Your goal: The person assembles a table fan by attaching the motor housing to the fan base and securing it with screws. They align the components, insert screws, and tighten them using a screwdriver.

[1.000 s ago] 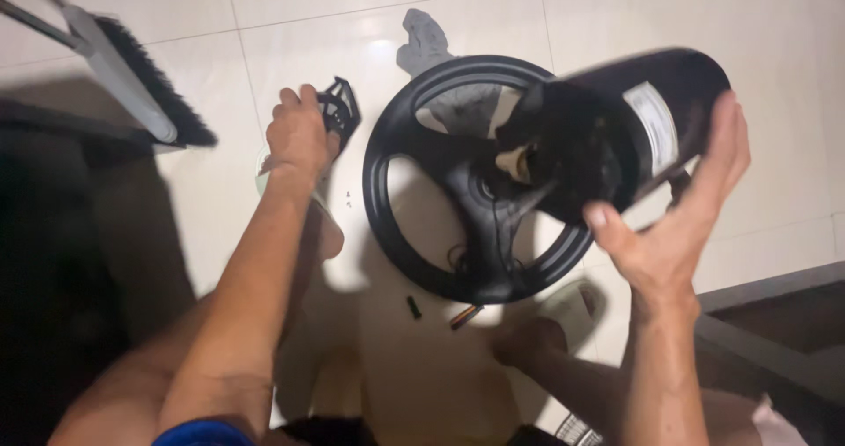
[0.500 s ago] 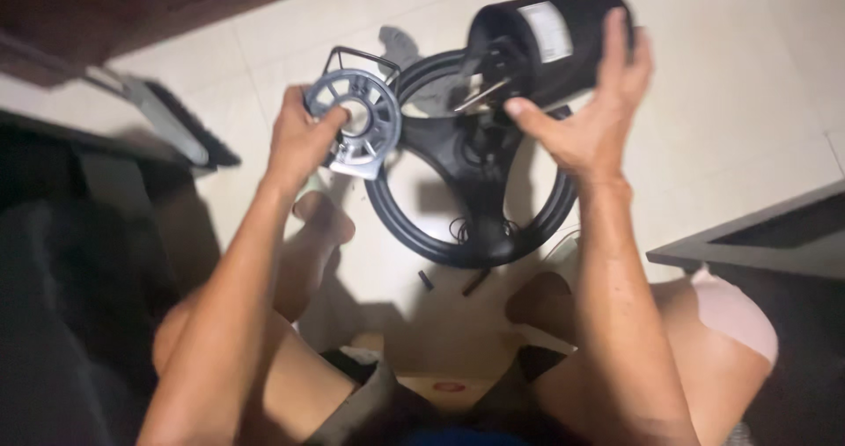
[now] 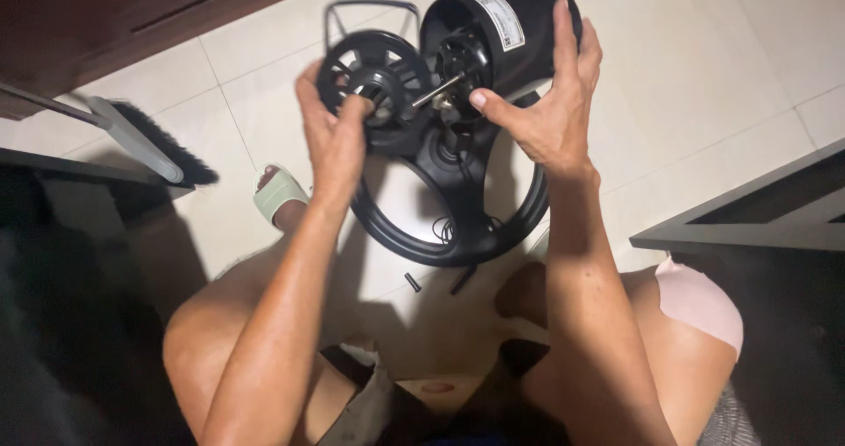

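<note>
You hold a round black spoked guard plate (image 3: 374,76) upright, just beside the open end of a black cylindrical motor housing (image 3: 502,32), which lies tilted with its metal shaft (image 3: 437,89) pointing at the plate.

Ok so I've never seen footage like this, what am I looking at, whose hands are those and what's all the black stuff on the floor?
The one camera sits on a person's head and looks down, so both bare arms are their own. The person sits low over a pale tiled floor. The right hand grips a black cylindrical motor housing with a metal shaft poking out. The left hand holds a round black spoked plate beside that shaft. Under them lies a black ring-shaped base. Also on the floor: a broom, a pale green sandal and a few small dark loose parts.
</note>
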